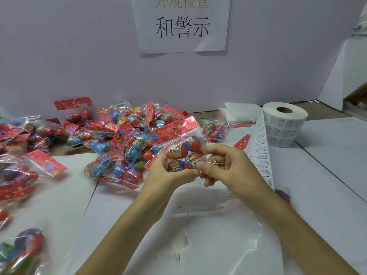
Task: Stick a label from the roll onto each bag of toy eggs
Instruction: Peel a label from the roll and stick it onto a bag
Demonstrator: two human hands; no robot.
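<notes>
- A clear bag of toy eggs (184, 153) is being held up over the middle of the worktop (327, 175), its red flowered header pointing away from the person
- A white warning label (199, 161) is lying on the bag's near face, and the right thumb is pressing down on it
- The left hand (168, 175) is curling round the bag from below and the left, gripping it; the right hand (228, 165) is pinching the labelled corner, thumb in front and fingers curled behind
- By the look of it, the sticking step is being finished on this bag: the label is in place and being rubbed flat
- The next move is likely calling for this bag to be set aside, a fresh label peeled from the strip (258, 153) trailing off the roll (284, 124) at the right, and another bag taken up
- A pile of bags (127, 135) is waiting just behind the hands, with more bags (29, 165) spreading along the left edge
- A paper sign (181, 24) is hanging on the wall behind
</notes>
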